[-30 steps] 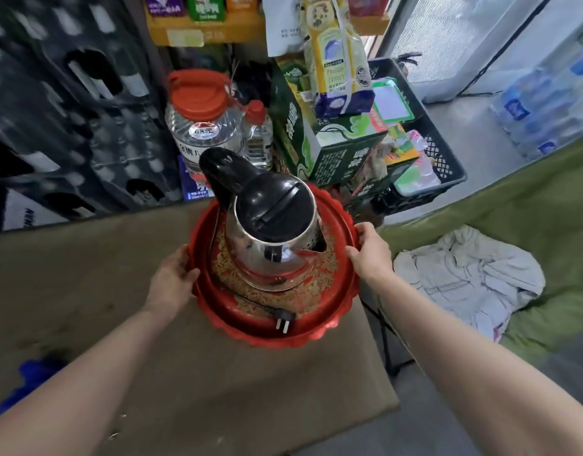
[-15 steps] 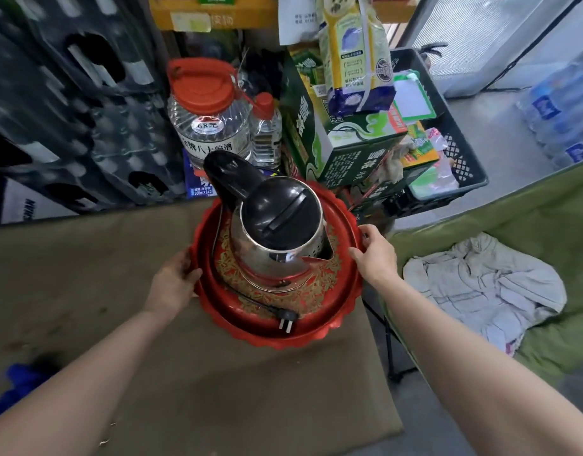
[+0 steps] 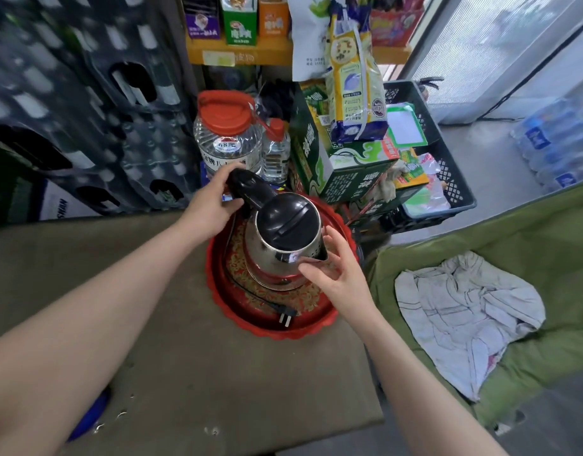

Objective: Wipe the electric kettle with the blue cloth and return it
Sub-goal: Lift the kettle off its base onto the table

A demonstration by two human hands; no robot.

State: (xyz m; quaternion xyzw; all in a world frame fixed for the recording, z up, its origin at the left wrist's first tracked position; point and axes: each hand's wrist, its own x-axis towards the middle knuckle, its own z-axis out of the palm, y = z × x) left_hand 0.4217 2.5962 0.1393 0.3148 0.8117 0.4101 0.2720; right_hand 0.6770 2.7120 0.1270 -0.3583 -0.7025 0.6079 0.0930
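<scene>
Cloth, blue [image 3: 89, 414], under L forearm. L hand [image 3: 211, 205] wraps kettle [image 3: 285, 238] handle, best hold. R hand [image 3: 336, 274] spread, cupping steel body by spout: rigid, prob slippery, weight unknown. Kettle between hands, on red tray [image 3: 277, 327].

Left hand [image 3: 208, 205] fingers curled closed, right hand [image 3: 336, 268] fingers spread, both forearms extended

Electric kettle [image 3: 285, 240], steel body, black lid, upright in red tray [image 3: 250, 319] on brown-covered table [image 3: 171, 357]. Left hand [image 3: 211, 205] wrapped around black handle [image 3: 247, 187]. Right hand [image 3: 333, 271] open, fingertips at spout side of body. Power plug [image 3: 285, 316] lying in tray. Blue cloth [image 3: 87, 417] at table's near left, partly behind forearm. White rag [image 3: 464, 311] on green fabric [image 3: 530, 232] at right.
</scene>
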